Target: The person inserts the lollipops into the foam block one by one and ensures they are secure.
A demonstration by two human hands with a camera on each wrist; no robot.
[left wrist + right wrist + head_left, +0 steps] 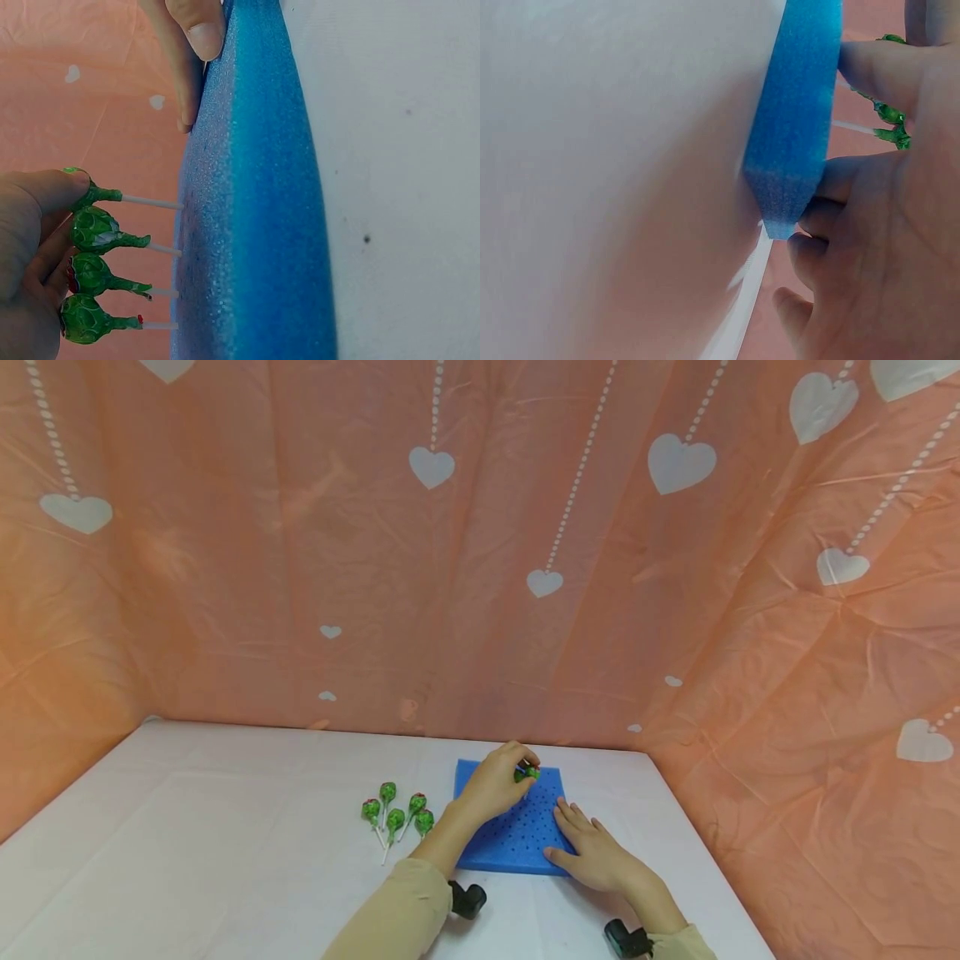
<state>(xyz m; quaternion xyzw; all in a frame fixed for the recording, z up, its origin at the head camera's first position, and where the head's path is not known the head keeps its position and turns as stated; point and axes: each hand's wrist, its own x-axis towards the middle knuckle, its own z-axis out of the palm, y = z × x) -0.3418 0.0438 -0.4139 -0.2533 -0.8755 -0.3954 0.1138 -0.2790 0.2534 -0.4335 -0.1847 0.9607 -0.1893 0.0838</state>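
Observation:
A blue foam board (502,852) dotted with small holes lies on the table. Over its far part, my left hand (493,783) pinches the wrapped head of a green lollipop (91,195); in the left wrist view its white stick reaches the board's face. Beside it, more green lollipops (96,229) stand in a row with their sticks in the foam, mostly hidden by the hand in the head view. My right hand (600,856) rests on the board's right edge, fingers extended, holding no lollipop.
Left of the board, several loose green lollipops (394,821) lie on the white tabletop (225,843). An orange curtain (480,610) with white hearts hangs behind the table and along its sides. Each wrist wears a small black camera (468,900).

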